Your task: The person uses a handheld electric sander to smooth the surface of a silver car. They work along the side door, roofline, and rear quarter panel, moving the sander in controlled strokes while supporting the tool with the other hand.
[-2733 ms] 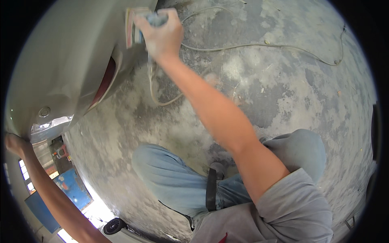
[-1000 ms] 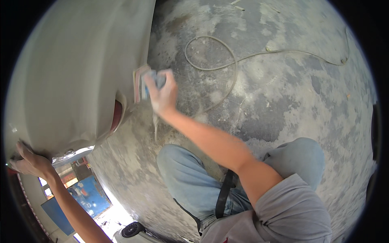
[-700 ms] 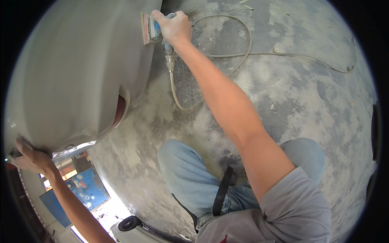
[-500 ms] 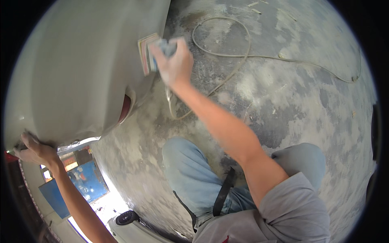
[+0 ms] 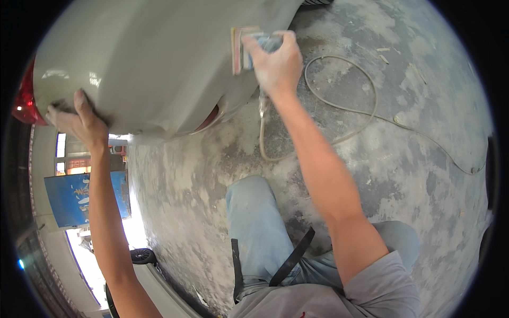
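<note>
A grey car bumper panel point(image 5: 138, 63) fills the upper left. My right hand point(image 5: 279, 63) is wrapped round a sander point(image 5: 265, 43) with a blue-grey body and a flat, layered, pale and reddish pad. The pad's face is turned to the panel and seems to lie against it near its right edge; motion blurs it slightly. From the sander's lower end a thin pale hose point(image 5: 262, 140) runs down to the floor. My left hand point(image 5: 82, 122) rests with fingers spread on the panel's lower left, close to a red tail light point(image 5: 29, 98). A dark red reflector point(image 5: 208, 117) sits low in the bumper.
The hose loops over a worn, patchy concrete floor point(image 5: 424, 153), right of my arm. Part of a tyre point(image 5: 317, 2) shows at the top. At lower left are a blue panel point(image 5: 66, 199), a bright opening and another car with a dark wheel point(image 5: 142, 256). Small scraps lie upper right.
The view has shifted, so the bumper and both hands appear higher and farther right. More of the tail light and a tyre now show. The sander stays in my right hand at the panel.
</note>
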